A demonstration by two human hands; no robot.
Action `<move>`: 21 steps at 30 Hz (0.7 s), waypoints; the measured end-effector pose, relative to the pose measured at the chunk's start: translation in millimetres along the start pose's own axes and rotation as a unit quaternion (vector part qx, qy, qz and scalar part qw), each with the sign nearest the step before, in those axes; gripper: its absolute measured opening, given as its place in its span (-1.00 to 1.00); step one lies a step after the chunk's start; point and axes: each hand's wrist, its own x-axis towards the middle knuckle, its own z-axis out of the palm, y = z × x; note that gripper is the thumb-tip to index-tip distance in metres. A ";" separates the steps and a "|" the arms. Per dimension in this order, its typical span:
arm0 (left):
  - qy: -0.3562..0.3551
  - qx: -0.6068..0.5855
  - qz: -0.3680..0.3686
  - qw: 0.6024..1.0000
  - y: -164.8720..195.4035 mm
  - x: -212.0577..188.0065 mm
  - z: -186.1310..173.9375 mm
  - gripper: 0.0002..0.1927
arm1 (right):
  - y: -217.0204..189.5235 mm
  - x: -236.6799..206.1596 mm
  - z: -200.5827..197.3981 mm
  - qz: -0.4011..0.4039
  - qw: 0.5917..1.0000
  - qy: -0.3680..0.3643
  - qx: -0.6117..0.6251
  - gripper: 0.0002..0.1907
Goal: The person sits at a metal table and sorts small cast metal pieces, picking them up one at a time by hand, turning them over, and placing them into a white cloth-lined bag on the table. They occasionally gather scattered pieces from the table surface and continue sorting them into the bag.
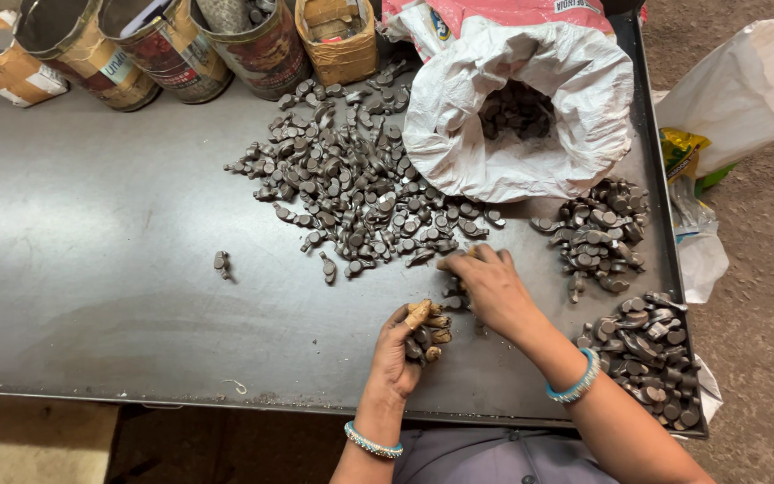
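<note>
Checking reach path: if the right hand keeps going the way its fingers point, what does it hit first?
The right hand points up-left across the table; its fingertips already touch the near edge of the big pile of small metal parts, so likely that pile.

Along the far edge of the dark metal table (91, 242) we see four cylindrical tins wrapped in brown tape (159, 45) and a small taped cardboard box (6, 63). On the dirt floor (763, 296) at the right, we see a white plastic bag (745, 90) with a yellow-green packet (684, 152) tucked beneath it.

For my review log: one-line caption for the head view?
Left hand cups small dark metal parts; right hand rests on the big pile's edge, near an open white sack.
</note>
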 end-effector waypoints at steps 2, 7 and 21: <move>0.003 0.001 -0.001 1.000 1.3 -1.1 0.4 -0.82 | 5.6 -12.0 -7.6 0.029 0.999 0.005 0.032 -0.52; -0.003 0.013 -0.024 1.000 -0.1 -0.8 4.9 -0.80 | 12.7 -47.9 -32.8 0.158 0.980 0.010 0.119 -0.48; -0.003 0.019 -0.028 0.999 -3.5 0.5 6.5 -0.82 | 29.0 -37.5 10.1 0.138 0.983 0.116 0.028 -0.52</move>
